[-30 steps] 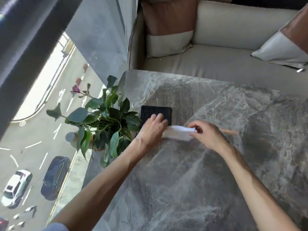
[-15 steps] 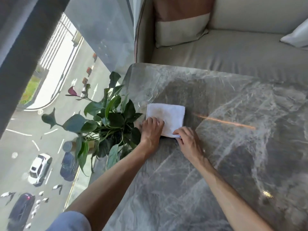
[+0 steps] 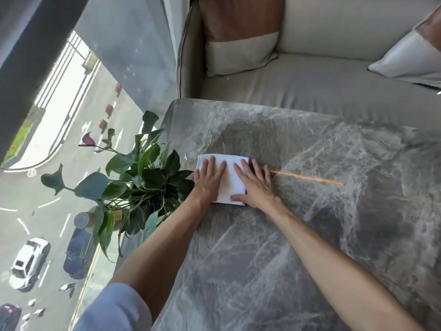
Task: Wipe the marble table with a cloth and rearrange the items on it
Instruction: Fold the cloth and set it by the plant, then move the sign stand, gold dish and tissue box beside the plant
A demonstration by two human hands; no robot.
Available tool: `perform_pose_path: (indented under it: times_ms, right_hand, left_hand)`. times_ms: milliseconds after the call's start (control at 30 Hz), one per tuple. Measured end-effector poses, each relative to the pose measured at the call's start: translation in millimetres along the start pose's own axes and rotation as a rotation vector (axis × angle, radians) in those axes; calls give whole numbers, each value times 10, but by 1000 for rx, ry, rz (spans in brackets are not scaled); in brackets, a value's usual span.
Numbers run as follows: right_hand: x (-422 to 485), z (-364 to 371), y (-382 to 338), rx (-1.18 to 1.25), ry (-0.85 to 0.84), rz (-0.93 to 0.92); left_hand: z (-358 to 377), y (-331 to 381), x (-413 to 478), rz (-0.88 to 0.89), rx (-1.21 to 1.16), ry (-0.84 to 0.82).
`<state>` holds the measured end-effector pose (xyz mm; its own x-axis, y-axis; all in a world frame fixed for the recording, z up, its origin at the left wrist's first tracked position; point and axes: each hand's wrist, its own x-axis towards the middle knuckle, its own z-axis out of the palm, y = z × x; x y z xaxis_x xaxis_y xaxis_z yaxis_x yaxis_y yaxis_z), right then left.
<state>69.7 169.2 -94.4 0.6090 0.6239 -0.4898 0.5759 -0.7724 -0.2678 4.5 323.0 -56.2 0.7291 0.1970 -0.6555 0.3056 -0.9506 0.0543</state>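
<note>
Desk: grey veined marble, running up to a beige sofa at the far edge and a tall window on the left, street and cars far below

Plant: leafy, potted, at the desk's left edge just beside the left wrist; likely to be knocked toward the glass if a leftward stroke runs wide

Cloth: white, folded, flat on the desk near its far-left corner, pinned under both palms

Left hand: flat on the cloth's left half, fingers spread, gripping nothing

Right hand: flat on the cloth's right side, fingers spread, outer fingers spilling onto bare marble, a dark edge of something showing beneath them; nothing clasped

Glass piece: clear, hard to make out, touching or nearly touching the cloth's far-left corner; a forward push could shove it off the corner
</note>
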Motion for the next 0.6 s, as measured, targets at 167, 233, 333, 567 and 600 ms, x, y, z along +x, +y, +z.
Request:
perform_pose_path:
  times_ms: [167, 233, 333, 567, 600]
  right_hand:
    - [-31, -154, -120, 19, -59, 41]
    - [-171, -227, -131, 96, 5, 17]
    - [-650, -294, 7, 251, 235, -30]
    - [-2608, 122, 912, 212, 295, 211]
    - [-2876, 206, 1058, 185, 277, 275]
  left_hand:
    - [-50, -15, -97, 18, -61, -12]
    - [-75, 30, -226, 30, -76, 19]
    - [-46, 172, -547, 89, -181, 91]
    - [531, 929, -1396, 207, -120, 242]
    - [607, 1104, -1485, 220, -105, 232]
